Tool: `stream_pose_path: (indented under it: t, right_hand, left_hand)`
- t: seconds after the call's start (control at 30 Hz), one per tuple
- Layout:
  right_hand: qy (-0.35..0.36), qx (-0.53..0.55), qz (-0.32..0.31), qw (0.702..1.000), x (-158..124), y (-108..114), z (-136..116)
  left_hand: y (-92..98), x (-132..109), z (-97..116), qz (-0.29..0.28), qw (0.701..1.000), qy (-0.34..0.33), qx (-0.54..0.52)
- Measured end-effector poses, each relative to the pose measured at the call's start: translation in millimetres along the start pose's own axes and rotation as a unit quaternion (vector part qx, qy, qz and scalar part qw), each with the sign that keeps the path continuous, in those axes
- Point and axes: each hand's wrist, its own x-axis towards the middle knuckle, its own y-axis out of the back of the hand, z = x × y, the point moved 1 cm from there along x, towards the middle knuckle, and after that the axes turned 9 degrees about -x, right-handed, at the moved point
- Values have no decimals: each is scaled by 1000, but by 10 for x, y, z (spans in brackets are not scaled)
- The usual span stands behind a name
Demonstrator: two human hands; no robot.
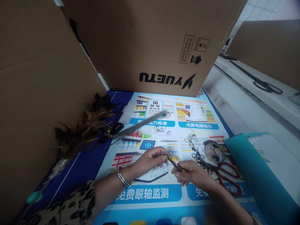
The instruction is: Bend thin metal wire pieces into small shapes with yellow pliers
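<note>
My left hand (154, 160), with a silver bangle at its wrist, is closed in a pinch on a thin wire piece (159, 154) near the middle of the printed mat. Wrapped round the handles of small pliers (174, 163) is my right hand (189, 173). The pliers point up and left, and their tip meets the wire piece at my left fingertips. Thin wires (154, 172) show below my left hand. Behind the hands lies a long bundle of straight wires (142, 123), slanting across the mat.
Brown feathers (82, 128) lie at the left by a cardboard wall (35, 78). Small black rings (198, 154), a roll of clear tape (221, 153) and red-handled scissors (228, 175) are at the right. Beside them stands a teal box (260, 175). Black scissors (267, 87) rest on a ledge.
</note>
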Motion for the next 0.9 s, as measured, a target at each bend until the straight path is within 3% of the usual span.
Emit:
stream_pose_path:
  t: [0.4, 0.67, 0.73, 0.9]
  right_hand:
    - [29, 43, -22, 998, -8, 22, 1]
    - [54, -54, 33, 997, -30, 21, -42]
    - [71, -152, 84, 982, -54, 38, -90]
    - [90, -381, 218, 894, -92, 52, -157]
  left_hand:
    - [-31, 10, 56, 31, 999, -8, -41]
    - [-15, 10, 16, 15, 999, 4, -42]
    - [-16, 7, 21, 21, 999, 4, -43]
    - [-36, 2, 54, 16, 999, -5, -50]
